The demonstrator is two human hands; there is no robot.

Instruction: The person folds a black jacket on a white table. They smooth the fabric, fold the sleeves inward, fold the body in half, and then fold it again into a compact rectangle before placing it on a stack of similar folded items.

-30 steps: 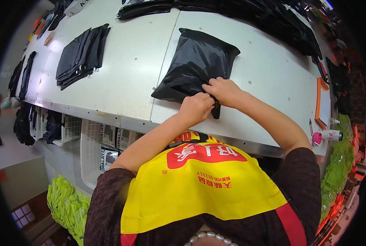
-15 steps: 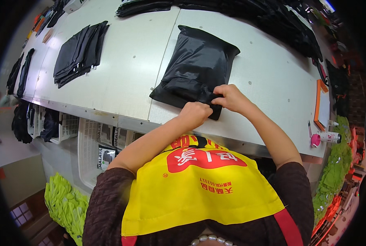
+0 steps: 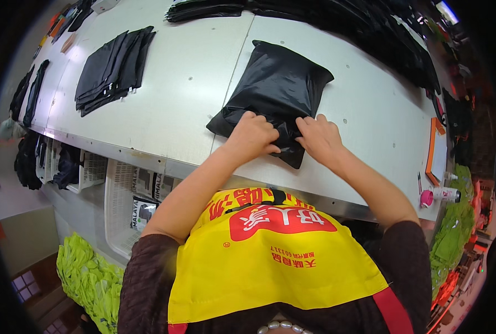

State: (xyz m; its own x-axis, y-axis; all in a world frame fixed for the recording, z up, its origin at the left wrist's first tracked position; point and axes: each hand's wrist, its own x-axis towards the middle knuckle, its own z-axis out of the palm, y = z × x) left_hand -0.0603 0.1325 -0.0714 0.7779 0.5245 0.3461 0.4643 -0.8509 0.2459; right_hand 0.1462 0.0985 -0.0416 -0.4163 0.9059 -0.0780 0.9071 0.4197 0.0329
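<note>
Black plastic mailer bag [image 3: 275, 97], stuffed and pillowy, flat on the white desk [image 3: 175, 94] near its front edge, probably light, soft and slick, best taken at the folded near flap. Left hand [image 3: 252, 137] and right hand [image 3: 320, 136] side by side on that flap, fingers curled and pinching the film, grip closed on the bag. Farther left, folded black bags [image 3: 111, 69] stacked well apart; white baskets [image 3: 125, 195] below the desk edge.
</note>
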